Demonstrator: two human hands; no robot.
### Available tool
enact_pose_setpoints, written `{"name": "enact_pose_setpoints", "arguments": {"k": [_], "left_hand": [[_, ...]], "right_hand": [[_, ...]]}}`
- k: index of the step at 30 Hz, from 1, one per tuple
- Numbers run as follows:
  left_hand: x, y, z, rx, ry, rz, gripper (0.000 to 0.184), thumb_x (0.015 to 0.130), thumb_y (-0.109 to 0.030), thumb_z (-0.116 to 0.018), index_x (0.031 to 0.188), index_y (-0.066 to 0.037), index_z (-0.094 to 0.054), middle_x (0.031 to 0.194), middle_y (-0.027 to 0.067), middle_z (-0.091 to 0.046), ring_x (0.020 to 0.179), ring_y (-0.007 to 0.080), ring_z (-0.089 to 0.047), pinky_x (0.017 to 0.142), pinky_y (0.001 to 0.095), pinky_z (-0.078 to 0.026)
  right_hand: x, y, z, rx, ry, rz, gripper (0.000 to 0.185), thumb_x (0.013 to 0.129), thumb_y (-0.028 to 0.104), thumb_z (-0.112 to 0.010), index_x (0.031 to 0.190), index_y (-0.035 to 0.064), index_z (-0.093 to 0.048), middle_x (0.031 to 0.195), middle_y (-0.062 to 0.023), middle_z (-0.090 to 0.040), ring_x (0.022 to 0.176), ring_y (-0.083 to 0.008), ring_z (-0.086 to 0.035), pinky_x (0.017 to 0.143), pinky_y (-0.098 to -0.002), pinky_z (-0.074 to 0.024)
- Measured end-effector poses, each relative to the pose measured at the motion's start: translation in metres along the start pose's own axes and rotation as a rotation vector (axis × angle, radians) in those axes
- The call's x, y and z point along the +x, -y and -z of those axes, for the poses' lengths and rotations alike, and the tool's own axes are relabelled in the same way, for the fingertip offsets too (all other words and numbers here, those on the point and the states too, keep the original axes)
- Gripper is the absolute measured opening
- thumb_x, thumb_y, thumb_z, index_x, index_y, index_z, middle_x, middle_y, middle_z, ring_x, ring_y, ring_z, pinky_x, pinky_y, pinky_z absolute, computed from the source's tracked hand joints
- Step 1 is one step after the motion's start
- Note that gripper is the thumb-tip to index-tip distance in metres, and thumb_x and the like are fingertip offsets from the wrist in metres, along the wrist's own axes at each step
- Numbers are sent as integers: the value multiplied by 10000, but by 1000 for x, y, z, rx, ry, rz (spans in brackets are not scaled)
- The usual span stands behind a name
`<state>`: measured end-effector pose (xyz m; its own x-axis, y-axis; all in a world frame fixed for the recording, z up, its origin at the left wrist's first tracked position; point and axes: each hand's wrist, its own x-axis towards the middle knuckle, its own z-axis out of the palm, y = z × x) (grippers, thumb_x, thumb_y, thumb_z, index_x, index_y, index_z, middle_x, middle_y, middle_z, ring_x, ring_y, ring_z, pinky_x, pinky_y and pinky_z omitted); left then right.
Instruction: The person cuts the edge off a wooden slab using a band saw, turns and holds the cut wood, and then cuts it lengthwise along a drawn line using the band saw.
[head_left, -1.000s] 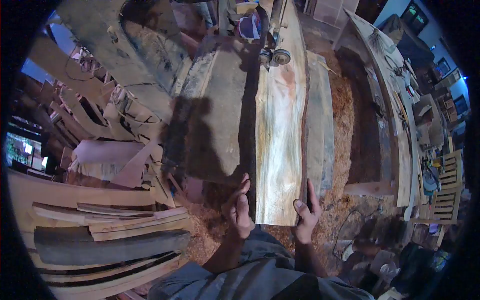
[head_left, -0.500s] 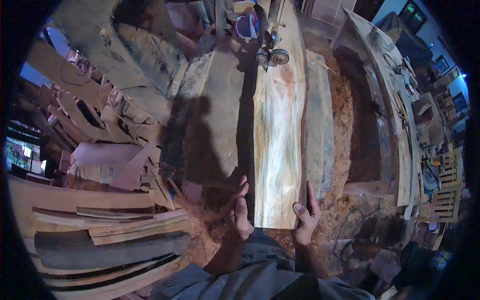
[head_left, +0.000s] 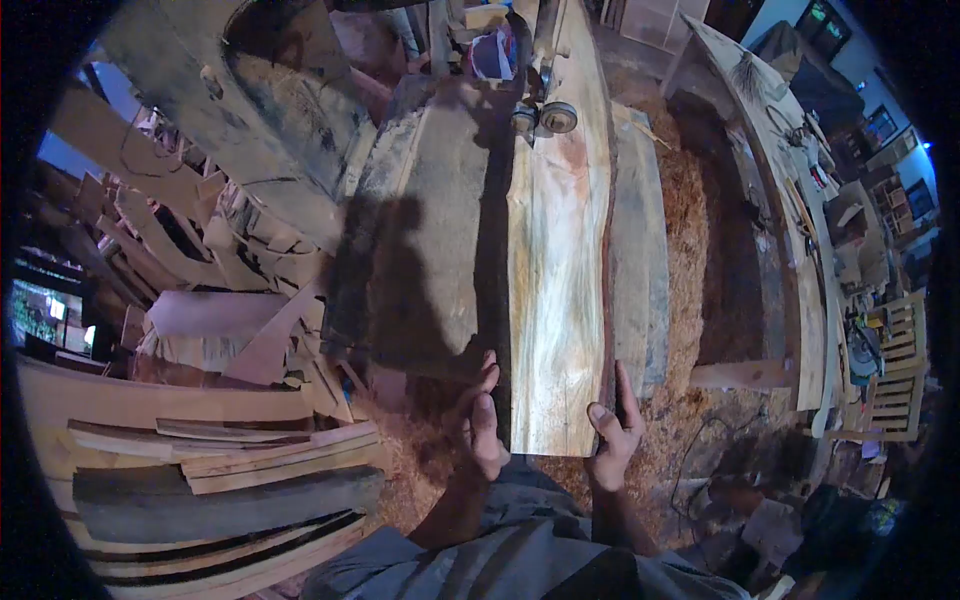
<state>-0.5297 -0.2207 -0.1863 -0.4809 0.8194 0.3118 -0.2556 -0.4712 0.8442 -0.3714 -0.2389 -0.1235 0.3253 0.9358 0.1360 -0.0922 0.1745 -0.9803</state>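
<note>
A long wooden slab [head_left: 560, 300] with wavy edges lies lengthwise before me, its pale face brightly lit. Its far part passes beside the metal guide and rollers [head_left: 557, 117] of what looks like a band saw. My right hand [head_left: 614, 435] holds the near right corner, thumb over the top edge and a finger stretched along the side. Beside the near left edge is my left hand [head_left: 480, 425], its fingers extended and slightly curled. Whether it touches the slab I cannot tell. The blade is not clearly visible.
The worn saw table [head_left: 430, 240] extends on both sides of the slab. Stacked boards [head_left: 230, 460] and offcuts fill the left. Sawdust [head_left: 685, 260] covers the floor at right, near a long workbench [head_left: 790, 170]. A cable [head_left: 690, 450] lies on the floor.
</note>
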Motion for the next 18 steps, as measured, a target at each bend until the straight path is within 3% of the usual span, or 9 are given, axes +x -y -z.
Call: {"name": "enact_pose_setpoints", "arguments": {"k": [3,6,8,18], "left_hand": [[2,-6,-3,19,-9,-27,395,1025,-196,-497,1176,115,-689,1313,244,-657,1267,325,-599,1137,457,-402],[3,-6,-7,28,-38,-19,397,1022,-197,-495,1176,112,-692,1300,239,-667,1249,328,-612,1131,451,-408],[2,-5,-9,15,-57,-6,398,1021,-197,-495,1181,109,-692,1295,237,-670,1243,329,-616,1132,449,-407],[5,-9,-2,75,16,-21,363,1052,-182,-479,1211,87,-663,1353,230,-635,1261,306,-603,1130,434,-407]], "right_hand": [[1,-4,3,-45,-10,22,742,792,144,-675,1456,-119,-473,1373,-190,-606,1266,-222,-555,1117,-327,-371],[1,-1,2,-96,18,-36,819,786,194,-648,1497,-128,-399,1462,-232,-526,1343,-272,-518,1156,-364,-348],[1,-2,-1,-49,-28,3,737,794,156,-698,1451,-106,-490,1369,-185,-611,1274,-229,-550,1128,-333,-359],[-2,4,-5,-88,-40,-20,708,804,140,-701,1447,-86,-510,1351,-176,-622,1254,-231,-563,1119,-336,-370]]}}
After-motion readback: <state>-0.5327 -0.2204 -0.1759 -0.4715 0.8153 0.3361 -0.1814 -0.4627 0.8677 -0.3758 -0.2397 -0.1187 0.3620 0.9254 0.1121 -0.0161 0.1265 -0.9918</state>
